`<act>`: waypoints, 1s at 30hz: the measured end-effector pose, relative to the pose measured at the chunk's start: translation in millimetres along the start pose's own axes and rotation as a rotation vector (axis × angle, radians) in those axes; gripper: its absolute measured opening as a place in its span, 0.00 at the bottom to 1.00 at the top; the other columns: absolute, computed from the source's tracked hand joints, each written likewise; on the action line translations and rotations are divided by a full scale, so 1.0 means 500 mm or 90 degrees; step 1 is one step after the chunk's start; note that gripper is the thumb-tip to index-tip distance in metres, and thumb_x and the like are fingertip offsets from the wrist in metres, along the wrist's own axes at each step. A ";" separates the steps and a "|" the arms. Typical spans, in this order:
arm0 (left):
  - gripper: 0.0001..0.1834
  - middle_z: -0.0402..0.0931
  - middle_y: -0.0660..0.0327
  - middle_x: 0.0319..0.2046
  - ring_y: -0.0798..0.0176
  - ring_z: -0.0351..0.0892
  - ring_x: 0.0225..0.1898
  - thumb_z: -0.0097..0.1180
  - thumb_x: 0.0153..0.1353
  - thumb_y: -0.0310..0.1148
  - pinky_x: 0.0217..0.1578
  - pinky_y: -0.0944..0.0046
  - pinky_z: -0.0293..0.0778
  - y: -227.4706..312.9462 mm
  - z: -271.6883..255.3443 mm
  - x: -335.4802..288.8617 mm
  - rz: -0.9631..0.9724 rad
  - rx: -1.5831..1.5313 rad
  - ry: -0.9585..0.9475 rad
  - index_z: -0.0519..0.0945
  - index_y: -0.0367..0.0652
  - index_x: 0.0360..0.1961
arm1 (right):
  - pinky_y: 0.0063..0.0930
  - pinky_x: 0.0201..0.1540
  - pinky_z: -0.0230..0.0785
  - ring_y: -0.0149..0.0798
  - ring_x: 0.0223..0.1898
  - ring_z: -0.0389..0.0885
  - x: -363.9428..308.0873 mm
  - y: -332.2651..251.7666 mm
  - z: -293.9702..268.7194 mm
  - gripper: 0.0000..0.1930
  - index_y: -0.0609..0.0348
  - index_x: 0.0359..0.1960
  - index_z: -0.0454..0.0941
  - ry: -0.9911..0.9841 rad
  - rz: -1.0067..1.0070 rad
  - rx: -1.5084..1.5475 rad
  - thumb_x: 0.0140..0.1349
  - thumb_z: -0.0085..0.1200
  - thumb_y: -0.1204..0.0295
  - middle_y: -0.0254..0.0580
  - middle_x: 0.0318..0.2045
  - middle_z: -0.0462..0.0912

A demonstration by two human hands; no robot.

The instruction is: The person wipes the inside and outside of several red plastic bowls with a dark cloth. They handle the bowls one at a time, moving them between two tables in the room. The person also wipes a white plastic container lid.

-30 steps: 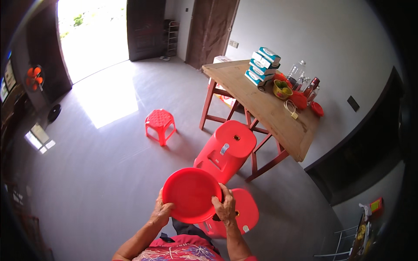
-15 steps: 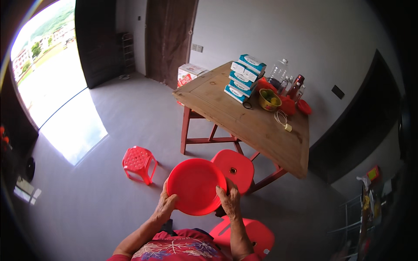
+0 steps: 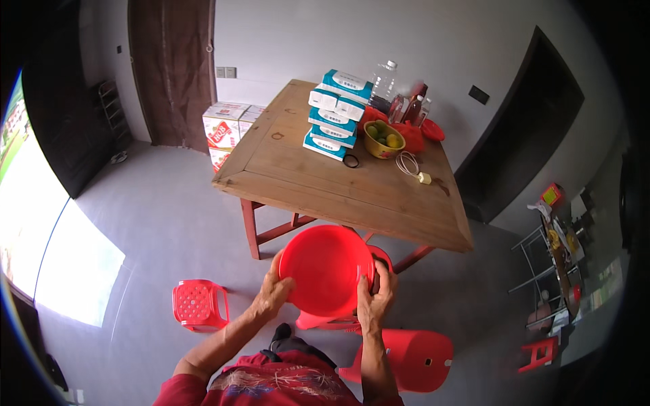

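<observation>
Between my two hands I carry a round red plastic basin (image 3: 325,271), its inside facing up with nothing seen in it. My left hand (image 3: 274,291) grips the left rim, thumb over the edge. On the right rim my right hand (image 3: 376,298) holds on the same way, fingers curled round the outside. The basin is in front of my body, short of the near edge of a wooden table (image 3: 305,183). Partly hidden beneath it is a red stool (image 3: 380,256).
A low red stool (image 3: 196,302) stands left; a red plastic seat (image 3: 420,358) is close on my right. The table bears stacked tissue packs (image 3: 332,125), a yellow fruit bowl (image 3: 384,140), bottles (image 3: 384,81) and a white cable (image 3: 407,164). Cartons (image 3: 227,132) stand behind it; a cluttered rack (image 3: 558,250) is far right.
My view has swung right and closer to the table. The basin, still in both hands, now appears nearer the table's front edge and covers more of the stool behind it.
</observation>
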State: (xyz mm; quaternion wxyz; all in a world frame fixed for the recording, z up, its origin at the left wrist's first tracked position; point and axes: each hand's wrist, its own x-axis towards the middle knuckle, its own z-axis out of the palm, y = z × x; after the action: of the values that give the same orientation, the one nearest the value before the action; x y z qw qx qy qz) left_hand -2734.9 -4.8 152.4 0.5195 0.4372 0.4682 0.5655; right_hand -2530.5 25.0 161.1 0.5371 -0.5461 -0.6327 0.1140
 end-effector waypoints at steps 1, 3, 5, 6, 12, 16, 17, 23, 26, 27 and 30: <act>0.37 0.70 0.63 0.44 0.71 0.69 0.38 0.41 0.49 0.22 0.36 0.71 0.69 0.004 -0.009 0.034 -0.014 -0.006 -0.003 0.55 0.44 0.65 | 0.39 0.44 0.69 0.48 0.43 0.74 0.020 -0.001 0.018 0.21 0.56 0.51 0.73 0.016 0.001 0.008 0.53 0.58 0.76 0.49 0.43 0.70; 0.37 0.71 0.64 0.40 0.71 0.69 0.34 0.40 0.50 0.22 0.32 0.73 0.68 0.000 -0.020 0.103 0.024 -0.026 -0.010 0.55 0.44 0.65 | 0.37 0.43 0.70 0.47 0.42 0.74 0.064 0.004 0.050 0.21 0.55 0.50 0.73 0.005 0.028 -0.015 0.52 0.58 0.76 0.48 0.42 0.71; 0.37 0.71 0.65 0.39 0.72 0.68 0.32 0.40 0.50 0.22 0.32 0.74 0.67 0.011 -0.029 0.164 0.042 -0.032 -0.023 0.55 0.44 0.65 | 0.33 0.38 0.69 0.42 0.36 0.73 0.113 0.009 0.088 0.19 0.55 0.49 0.75 0.027 0.013 -0.003 0.53 0.58 0.76 0.45 0.38 0.71; 0.36 0.71 0.65 0.38 0.72 0.68 0.32 0.39 0.50 0.22 0.31 0.74 0.67 0.016 -0.034 0.193 0.051 -0.036 -0.029 0.55 0.43 0.66 | 0.33 0.37 0.69 0.41 0.34 0.73 0.139 0.012 0.103 0.19 0.55 0.49 0.75 0.024 0.008 -0.005 0.53 0.58 0.76 0.45 0.37 0.71; 0.38 0.70 0.62 0.36 0.71 0.68 0.30 0.41 0.50 0.23 0.25 0.71 0.72 0.016 -0.056 0.346 -0.004 -0.073 -0.055 0.53 0.45 0.66 | 0.35 0.37 0.69 0.41 0.32 0.73 0.238 0.039 0.182 0.19 0.55 0.50 0.74 0.015 0.062 -0.003 0.54 0.58 0.75 0.45 0.35 0.72; 0.38 0.71 0.61 0.35 0.69 0.71 0.26 0.42 0.50 0.24 0.21 0.68 0.75 -0.012 -0.066 0.457 -0.022 -0.051 -0.125 0.54 0.49 0.66 | 0.38 0.45 0.69 0.47 0.41 0.75 0.278 0.099 0.237 0.21 0.55 0.52 0.72 0.033 0.077 -0.095 0.55 0.58 0.72 0.49 0.40 0.74; 0.38 0.71 0.60 0.35 0.68 0.72 0.26 0.42 0.50 0.24 0.19 0.68 0.75 -0.017 -0.068 0.486 -0.022 -0.040 -0.151 0.54 0.50 0.66 | 0.39 0.47 0.69 0.48 0.43 0.75 0.294 0.116 0.248 0.21 0.55 0.52 0.72 0.040 0.092 -0.102 0.55 0.58 0.71 0.50 0.42 0.74; 0.37 0.73 0.56 0.38 0.62 0.77 0.27 0.45 0.51 0.26 0.16 0.64 0.78 -0.028 -0.013 0.666 -0.184 -0.040 -0.204 0.56 0.53 0.65 | 0.37 0.48 0.69 0.49 0.45 0.75 0.392 0.199 0.295 0.19 0.56 0.50 0.73 0.120 0.204 -0.038 0.57 0.57 0.68 0.53 0.43 0.75; 0.38 0.72 0.54 0.42 0.56 0.78 0.32 0.47 0.50 0.28 0.17 0.58 0.79 -0.060 0.001 0.738 -0.211 -0.022 -0.247 0.53 0.54 0.65 | 0.38 0.48 0.69 0.49 0.45 0.75 0.412 0.215 0.308 0.19 0.56 0.49 0.74 0.171 0.226 -0.028 0.56 0.58 0.65 0.53 0.43 0.76; 0.39 0.72 0.54 0.42 0.55 0.78 0.32 0.47 0.50 0.28 0.17 0.57 0.79 -0.063 0.013 0.753 -0.220 -0.022 -0.253 0.52 0.54 0.66 | 0.38 0.48 0.69 0.49 0.45 0.75 0.415 0.212 0.309 0.19 0.56 0.49 0.75 0.178 0.248 -0.052 0.56 0.58 0.64 0.53 0.43 0.76; 0.40 0.72 0.53 0.44 0.54 0.78 0.34 0.49 0.50 0.30 0.15 0.56 0.78 -0.077 0.040 0.784 -0.243 -0.007 -0.292 0.50 0.55 0.66 | 0.41 0.47 0.69 0.51 0.45 0.76 0.421 0.217 0.308 0.20 0.55 0.48 0.75 0.206 0.312 -0.183 0.55 0.59 0.62 0.53 0.42 0.76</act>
State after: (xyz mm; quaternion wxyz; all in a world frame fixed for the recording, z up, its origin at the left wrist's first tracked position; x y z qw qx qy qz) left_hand -2739.2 388.5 121.3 0.7112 0.4546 0.4092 0.3466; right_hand -2556.3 305.2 137.5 0.5050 -0.7632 -0.3985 0.0608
